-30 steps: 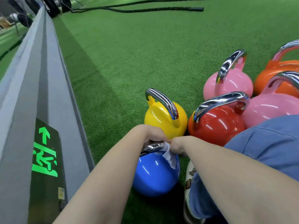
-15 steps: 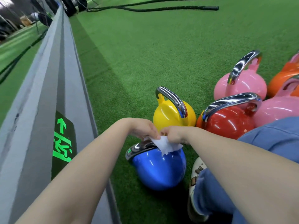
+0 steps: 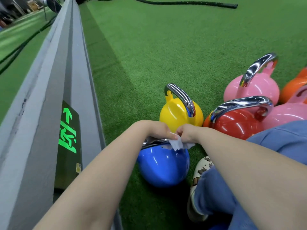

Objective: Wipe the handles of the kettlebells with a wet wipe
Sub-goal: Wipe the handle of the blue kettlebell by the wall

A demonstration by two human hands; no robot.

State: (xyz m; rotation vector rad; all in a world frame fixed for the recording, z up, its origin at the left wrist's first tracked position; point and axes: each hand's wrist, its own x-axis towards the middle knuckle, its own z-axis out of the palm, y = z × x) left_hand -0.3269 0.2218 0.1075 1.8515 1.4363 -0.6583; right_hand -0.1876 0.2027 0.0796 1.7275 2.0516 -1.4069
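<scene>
Fingers first: the left hand [image 3: 157, 129] and the right hand [image 3: 185, 132] meet knuckle to knuckle above the blue kettlebell [image 3: 163, 168], and both sets of fingers are curled in on the white wipe [image 3: 177, 144]. The wipe is pinched between the two hands, its crumpled lower edge hanging down over the right end of the chrome handle [image 3: 153, 142]. The left hand sits right on top of that handle; whether its fingers also wrap the bar I cannot tell, the hand hides it.

Out from there: the blue kettlebell stands on the green turf [image 3: 166, 47], close beside the grey ledge [image 3: 41, 97] with its glowing green exit sign [image 3: 67, 130]. Just behind the hands is the yellow kettlebell [image 3: 178, 113], chrome handle up. To its right, the red kettlebell [image 3: 235, 123], nearly touching the yellow one. Behind and right of the red, two pink kettlebells [image 3: 254, 88] and an orange one [image 3: 292, 88] cut off at the frame's edge.

Lower right, a knee in blue trousers [image 3: 282, 140] and a pale patterned shoe [image 3: 199, 173] planted just beside the blue kettlebell. Far back, a black rope [image 3: 191, 4] lies across the turf.
</scene>
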